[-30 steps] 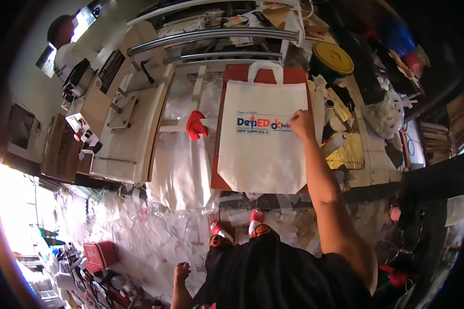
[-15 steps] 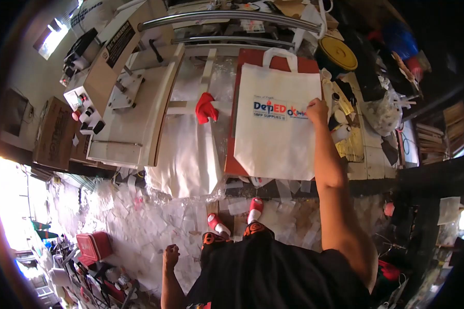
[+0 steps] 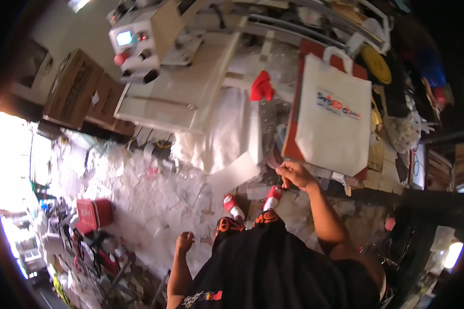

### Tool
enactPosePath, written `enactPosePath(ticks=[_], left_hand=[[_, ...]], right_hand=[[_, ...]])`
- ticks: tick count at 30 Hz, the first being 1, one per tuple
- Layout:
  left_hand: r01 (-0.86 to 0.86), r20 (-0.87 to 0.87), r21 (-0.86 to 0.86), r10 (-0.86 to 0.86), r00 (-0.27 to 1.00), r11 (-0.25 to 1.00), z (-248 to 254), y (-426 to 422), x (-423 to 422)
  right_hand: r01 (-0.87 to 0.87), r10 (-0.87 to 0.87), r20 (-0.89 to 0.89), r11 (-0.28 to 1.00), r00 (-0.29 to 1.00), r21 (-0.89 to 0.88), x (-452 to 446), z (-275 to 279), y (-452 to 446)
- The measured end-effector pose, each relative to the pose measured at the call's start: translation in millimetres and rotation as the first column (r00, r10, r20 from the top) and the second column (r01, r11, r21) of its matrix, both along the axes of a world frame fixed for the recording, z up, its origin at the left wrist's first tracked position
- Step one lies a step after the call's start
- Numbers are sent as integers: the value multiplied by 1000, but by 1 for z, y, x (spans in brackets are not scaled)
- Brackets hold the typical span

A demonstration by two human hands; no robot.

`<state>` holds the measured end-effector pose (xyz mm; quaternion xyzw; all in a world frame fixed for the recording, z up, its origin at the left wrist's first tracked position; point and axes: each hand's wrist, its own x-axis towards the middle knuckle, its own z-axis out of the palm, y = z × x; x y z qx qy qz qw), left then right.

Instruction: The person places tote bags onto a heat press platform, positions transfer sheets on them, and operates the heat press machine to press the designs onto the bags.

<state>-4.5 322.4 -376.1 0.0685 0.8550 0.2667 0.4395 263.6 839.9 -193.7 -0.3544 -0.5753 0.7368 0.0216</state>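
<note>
A white tote bag [image 3: 335,136] with a blue and red printed logo lies on a red board [image 3: 290,139], its handles toward the far side. Just below the bag's near edge is my right hand [image 3: 297,175], its fingers apart and nothing visible in them. To its left, a pale sheet [image 3: 235,174] appears in front of the table edge, apart from my fingers. My left hand [image 3: 184,242] hangs low beside my body, fingers curled, with no object visible in it.
A heat press machine [image 3: 154,51] stands at left on the table. Near the middle lies a red cloth [image 3: 262,86] above a stack of white bags [image 3: 219,134]. Loose clear sheets [image 3: 154,206] cover the floor, and a red cooler box [image 3: 94,213] sits at left.
My right hand has left the bag's printed area and come down toward me. A pale sheet now shows to its left. The view has turned left, and my left hand remains low.
</note>
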Motion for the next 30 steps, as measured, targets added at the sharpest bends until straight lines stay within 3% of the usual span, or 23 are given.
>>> enactPosePath(ticks=[4,6,7,9,12,14,15,16,19,22,24,28,30], left_hand=[[-115,-3,16,115,993,993,25,-12,-1],[-199,24,45,198,980,979,23,-19,0],[-216,45,19,215,975,976,17,-34,7],[-193,79,-51,196,977,980,14,-62,18],[-298,170,-60,304,937,953,5,-111,46],[-291,159,-175,319,934,941,11,-135,62],[-334,178,-170,362,915,927,8,-149,69],[-259,198,-273,318,927,926,4,-163,71],[-293,251,-237,350,903,926,5,-179,78],[-240,201,-226,286,937,944,-1,-180,70],[-262,162,-226,302,940,938,12,-155,57],[-223,130,-160,244,961,962,9,-113,29],[-201,105,-116,214,971,973,5,-94,15]], right_hand=[[-218,144,359,960,922,174,-63,-74,1],[-147,-45,359,860,932,489,-78,-186,17],[-160,-33,367,862,930,482,-94,-186,16],[-105,-373,475,689,797,717,-133,-182,7],[-80,-509,472,614,720,785,-155,-253,8],[-11,-638,428,549,640,836,-157,-289,6],[-1,-674,493,590,551,807,-166,-273,4],[70,-684,567,664,460,744,-173,-255,0],[-24,-655,575,649,490,760,-174,-249,-3],[59,-696,583,662,419,748,-182,-244,-2],[-65,-748,567,583,345,810,-185,-243,-7],[37,-729,538,608,423,793,-176,-252,-3],[26,-663,508,621,550,783,-171,-270,1]])
